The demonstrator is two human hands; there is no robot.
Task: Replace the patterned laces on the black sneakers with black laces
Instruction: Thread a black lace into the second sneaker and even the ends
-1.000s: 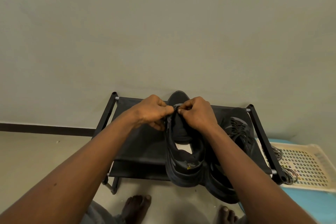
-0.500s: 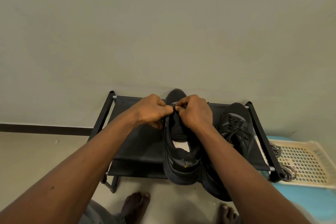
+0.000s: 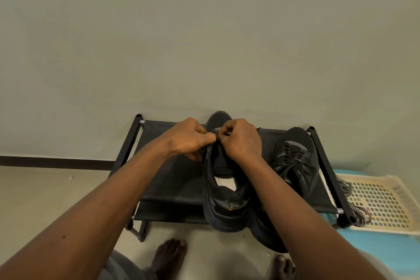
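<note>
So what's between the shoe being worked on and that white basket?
In the head view, the other black sneaker, already laced in black, then the rack's end bar with the patterned laces draped beside the basket.

No text, label, brand or number could be read anywhere. The small yellow tag [image 3: 231,206] at the heel of the black mesh sneaker [image 3: 223,191] was too small and blurred to make out.

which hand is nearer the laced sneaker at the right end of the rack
Right. The right hand works at the middle sneaker, beside the laced sneaker; the left hand is on the middle sneaker's far side.
</note>
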